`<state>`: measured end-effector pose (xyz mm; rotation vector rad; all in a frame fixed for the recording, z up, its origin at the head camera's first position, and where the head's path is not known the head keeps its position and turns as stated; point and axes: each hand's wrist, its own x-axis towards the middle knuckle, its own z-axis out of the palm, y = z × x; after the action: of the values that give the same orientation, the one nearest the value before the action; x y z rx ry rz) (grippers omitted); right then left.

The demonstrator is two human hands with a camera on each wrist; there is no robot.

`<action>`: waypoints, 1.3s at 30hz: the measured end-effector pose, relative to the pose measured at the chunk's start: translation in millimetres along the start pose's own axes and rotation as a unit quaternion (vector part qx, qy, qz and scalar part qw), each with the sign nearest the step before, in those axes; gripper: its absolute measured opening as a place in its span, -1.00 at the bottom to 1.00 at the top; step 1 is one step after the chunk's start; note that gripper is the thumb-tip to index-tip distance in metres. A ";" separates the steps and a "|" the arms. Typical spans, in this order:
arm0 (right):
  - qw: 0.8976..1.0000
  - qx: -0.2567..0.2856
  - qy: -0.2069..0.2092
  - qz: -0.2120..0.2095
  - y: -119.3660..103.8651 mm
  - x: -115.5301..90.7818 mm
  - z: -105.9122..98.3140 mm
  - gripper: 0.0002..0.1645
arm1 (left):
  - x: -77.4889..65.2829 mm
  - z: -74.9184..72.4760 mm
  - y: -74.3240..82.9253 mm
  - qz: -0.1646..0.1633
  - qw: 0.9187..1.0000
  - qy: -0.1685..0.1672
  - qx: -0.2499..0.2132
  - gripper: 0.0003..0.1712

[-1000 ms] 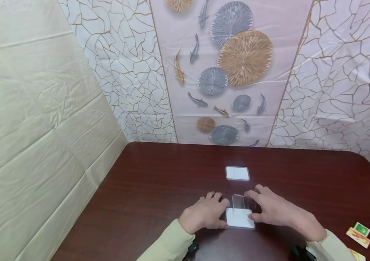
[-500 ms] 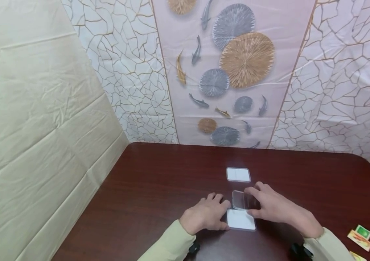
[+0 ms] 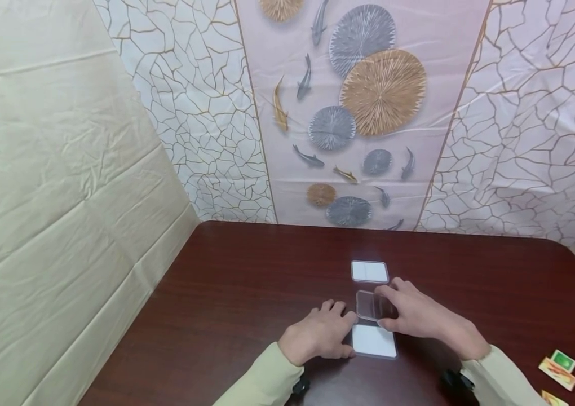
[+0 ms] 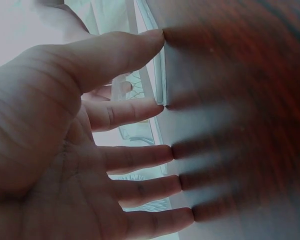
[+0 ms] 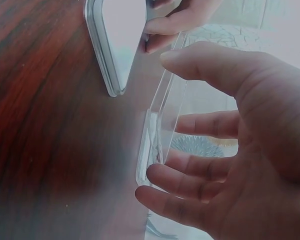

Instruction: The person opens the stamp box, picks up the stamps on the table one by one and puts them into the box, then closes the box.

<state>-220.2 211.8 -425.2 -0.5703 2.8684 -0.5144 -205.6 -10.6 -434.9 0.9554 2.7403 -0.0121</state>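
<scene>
My right hand (image 3: 421,313) pinches a clear plastic lid (image 3: 367,304) between thumb and fingers. The lid is slightly tilted, just beyond a shallow rectangular case with a white top face (image 3: 375,341) that lies flat on the table. In the right wrist view the thumb is on one edge of the transparent lid (image 5: 169,102). My left hand (image 3: 318,332) rests at the left side of the white case, its fingers straight with fingertips on the tabletop. Thumb and index fingertips meet the edge of the case (image 4: 161,75) in the left wrist view.
A second flat white case in a clear frame (image 3: 370,271) lies farther back on the dark wooden table (image 3: 247,282). Small orange-yellow (image 3: 557,374) and green (image 3: 564,361) packs lie overlapping at the right, with another yellow pack (image 3: 553,398) nearer. Patterned cloth (image 3: 379,90) hangs behind.
My right hand has lifted the clear lid off the white case and carried it away from me, toward the far case. My left hand has stayed in place.
</scene>
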 end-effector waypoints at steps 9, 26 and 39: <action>1.000 -0.010 0.001 -0.001 -1.4 8.0 1.6 -0.26 | 0.2 0.7 -0.5 0.002 1.000 0.002 0.010 -0.39; 1.000 -0.027 -0.013 0.002 -5.6 18.9 8.3 -0.27 | 0.2 -0.3 -0.1 -0.003 1.000 -0.004 0.014 -0.42; 0.999 -0.045 -0.004 0.002 -8.4 20.0 12.1 -0.62 | 1.4 1.3 0.0 -0.006 1.000 -0.004 0.003 -0.42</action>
<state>-232.8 193.0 -435.4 -0.5793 2.8960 -0.3825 -206.4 -9.8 -436.5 0.9389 2.7388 -0.0255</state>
